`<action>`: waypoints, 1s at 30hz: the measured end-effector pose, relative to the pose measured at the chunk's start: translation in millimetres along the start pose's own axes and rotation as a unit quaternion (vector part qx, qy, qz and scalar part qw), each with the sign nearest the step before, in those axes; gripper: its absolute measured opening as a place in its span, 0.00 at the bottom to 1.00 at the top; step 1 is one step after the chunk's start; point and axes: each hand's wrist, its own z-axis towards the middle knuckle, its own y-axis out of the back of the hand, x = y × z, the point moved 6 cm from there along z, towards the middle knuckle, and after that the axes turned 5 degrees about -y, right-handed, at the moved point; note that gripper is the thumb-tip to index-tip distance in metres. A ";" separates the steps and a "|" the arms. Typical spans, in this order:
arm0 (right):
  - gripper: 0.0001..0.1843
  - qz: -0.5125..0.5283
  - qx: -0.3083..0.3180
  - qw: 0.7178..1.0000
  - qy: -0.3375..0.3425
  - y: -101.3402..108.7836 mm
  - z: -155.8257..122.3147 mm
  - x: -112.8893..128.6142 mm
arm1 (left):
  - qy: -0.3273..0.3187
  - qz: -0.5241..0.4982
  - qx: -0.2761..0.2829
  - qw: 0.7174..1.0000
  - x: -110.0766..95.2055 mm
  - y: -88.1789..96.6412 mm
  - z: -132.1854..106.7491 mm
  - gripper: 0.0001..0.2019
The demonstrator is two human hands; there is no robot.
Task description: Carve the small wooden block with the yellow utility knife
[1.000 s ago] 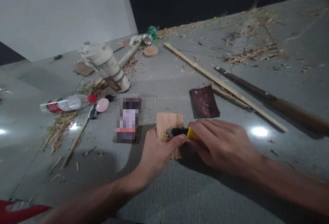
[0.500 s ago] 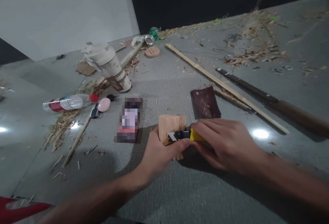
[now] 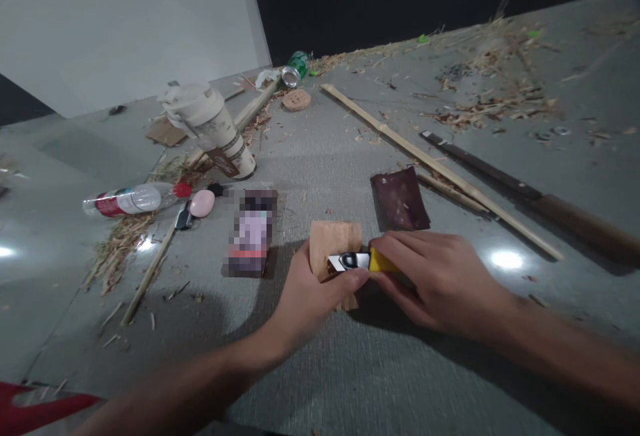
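Observation:
A pale wooden block (image 3: 334,237) stands in front of me, and my left hand (image 3: 313,289) is closed around its left and near side. My right hand (image 3: 433,276) grips a utility knife (image 3: 383,261) by its yellow handle. The knife's blade points left and lies against the near part of the block, where a dark spot shows at the tip. My left thumb reaches along just below the knife, close to its black collar. Beyond my right hand lies a dark red-brown piece of sandpaper (image 3: 400,201). My fingers behind the block are hidden.
To the left are a phone (image 3: 253,233) with a blurred screen, a plastic bottle (image 3: 135,201) and a cream tumbler (image 3: 213,129). Bamboo strips (image 3: 425,156) and a long wooden-handled blade (image 3: 530,193) lie right. A green can (image 3: 295,69) and shavings sit farther back.
The knife blade has tilted, so its flat side now catches more light. Both hands have stayed nearly in place.

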 end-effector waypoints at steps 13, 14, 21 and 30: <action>0.12 -0.006 0.004 0.999 0.037 4.8 1.9 0.6 | -0.008 -0.009 0.005 1.000 3.4 0.2 -0.9 0.24; 0.12 -0.007 0.004 0.999 0.039 5.2 2.2 0.5 | -0.010 -0.008 0.006 1.000 3.2 0.1 -0.9 0.23; 0.11 -0.010 0.011 0.999 0.043 5.1 1.2 -0.4 | -0.014 0.006 0.008 1.000 3.4 0.6 -1.6 0.24; 0.10 -0.014 -0.004 0.999 0.048 4.7 0.5 0.5 | -0.005 0.000 0.008 1.000 -3.4 -2.4 0.3 0.23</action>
